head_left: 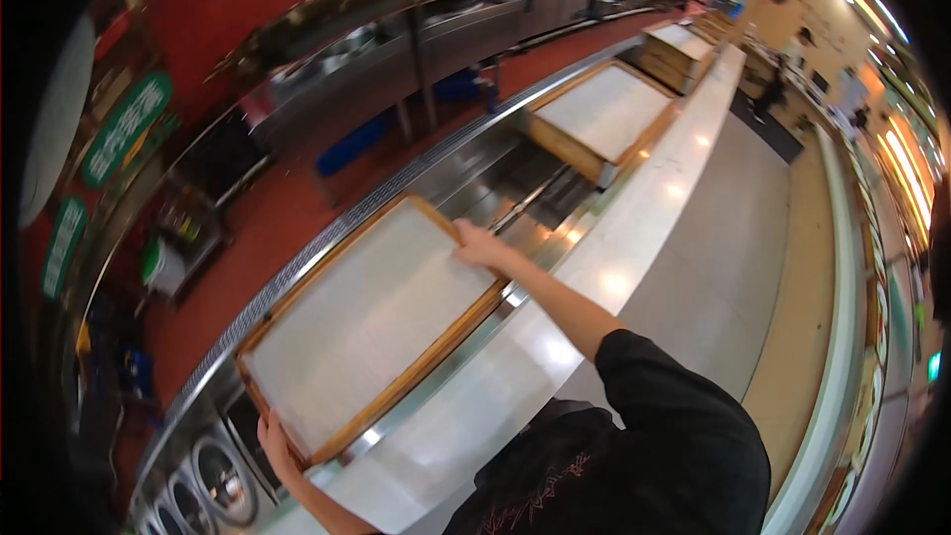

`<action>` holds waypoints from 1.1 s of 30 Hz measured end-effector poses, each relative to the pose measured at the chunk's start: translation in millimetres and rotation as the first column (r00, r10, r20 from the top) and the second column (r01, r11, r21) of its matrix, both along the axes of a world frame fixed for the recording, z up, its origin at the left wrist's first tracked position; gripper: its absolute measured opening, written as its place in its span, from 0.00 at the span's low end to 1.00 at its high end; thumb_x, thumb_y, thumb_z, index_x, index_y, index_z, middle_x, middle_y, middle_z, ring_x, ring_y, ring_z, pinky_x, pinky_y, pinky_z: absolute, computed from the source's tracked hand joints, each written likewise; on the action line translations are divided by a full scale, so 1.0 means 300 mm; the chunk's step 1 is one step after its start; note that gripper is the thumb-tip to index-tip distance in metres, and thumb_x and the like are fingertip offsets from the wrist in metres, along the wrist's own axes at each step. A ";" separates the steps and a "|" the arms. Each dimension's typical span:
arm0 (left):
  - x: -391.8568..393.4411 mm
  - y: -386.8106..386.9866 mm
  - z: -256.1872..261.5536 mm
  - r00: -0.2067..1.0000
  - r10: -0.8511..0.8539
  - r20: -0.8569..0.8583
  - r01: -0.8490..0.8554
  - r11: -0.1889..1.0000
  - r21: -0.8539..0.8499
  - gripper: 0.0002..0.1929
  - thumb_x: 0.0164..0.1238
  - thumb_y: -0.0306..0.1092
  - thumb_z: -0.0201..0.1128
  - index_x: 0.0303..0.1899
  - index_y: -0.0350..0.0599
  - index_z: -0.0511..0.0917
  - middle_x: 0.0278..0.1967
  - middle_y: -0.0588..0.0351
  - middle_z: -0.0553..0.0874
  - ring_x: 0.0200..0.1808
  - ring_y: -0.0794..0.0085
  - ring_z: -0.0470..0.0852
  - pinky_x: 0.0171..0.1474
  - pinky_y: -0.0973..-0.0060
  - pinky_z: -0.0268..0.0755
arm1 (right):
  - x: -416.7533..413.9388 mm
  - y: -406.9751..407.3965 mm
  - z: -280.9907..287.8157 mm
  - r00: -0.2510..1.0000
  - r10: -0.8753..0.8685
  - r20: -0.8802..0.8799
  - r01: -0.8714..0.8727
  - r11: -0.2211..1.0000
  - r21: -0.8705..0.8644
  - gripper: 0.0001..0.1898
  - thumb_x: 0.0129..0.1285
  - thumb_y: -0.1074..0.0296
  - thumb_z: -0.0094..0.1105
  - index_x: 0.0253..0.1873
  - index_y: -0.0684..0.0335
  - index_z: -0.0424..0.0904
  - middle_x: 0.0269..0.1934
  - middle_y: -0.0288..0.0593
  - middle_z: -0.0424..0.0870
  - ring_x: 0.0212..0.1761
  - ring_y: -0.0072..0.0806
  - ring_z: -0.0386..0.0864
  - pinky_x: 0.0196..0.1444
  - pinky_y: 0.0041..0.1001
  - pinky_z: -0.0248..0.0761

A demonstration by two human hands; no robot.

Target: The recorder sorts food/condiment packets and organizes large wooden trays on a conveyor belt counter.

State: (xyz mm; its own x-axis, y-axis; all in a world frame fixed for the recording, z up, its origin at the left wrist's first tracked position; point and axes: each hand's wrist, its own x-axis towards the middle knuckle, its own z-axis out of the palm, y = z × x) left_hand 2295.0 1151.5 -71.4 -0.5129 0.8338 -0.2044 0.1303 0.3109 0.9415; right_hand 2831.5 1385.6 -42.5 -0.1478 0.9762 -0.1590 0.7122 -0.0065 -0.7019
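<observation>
A wide tray with a wooden frame (pixel 438 336) and a white cloth-like or paper-like surface (pixel 371 319) spans the counter before me. My left hand (pixel 276 444) grips its near left end, fingers over the outer side. At the opposite short end, my right hand (pixel 479 247) holds the frame, with the thumb side near the white surface. Whether the tray rests on the counter or is raised a little, I cannot tell. Beyond my right hand lies a recessed stainless-steel bay (pixel 475 174) with dark slatted panels (pixel 546 189).
Another wooden box with a white top (pixel 609 108) stands farther along the counter, and a similar one (pixel 680 41) behind it. A pale stone ledge (pixel 654 238) runs along my side. Round metal-rimmed openings (pixel 223 479) line the lower left. People (pixel 780 74) stand far right.
</observation>
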 end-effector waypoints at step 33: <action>1.683 0.126 0.358 0.924 -0.266 0.276 0.212 0.955 0.209 0.23 0.68 0.43 0.58 0.60 0.41 0.70 0.51 0.57 0.78 0.52 0.73 0.76 0.56 0.75 0.66 | 1.659 -0.541 0.441 0.852 -0.454 -0.262 0.502 0.850 0.158 0.44 0.52 0.51 0.65 0.69 0.71 0.58 0.48 0.62 0.79 0.51 0.45 0.79 0.53 0.34 0.70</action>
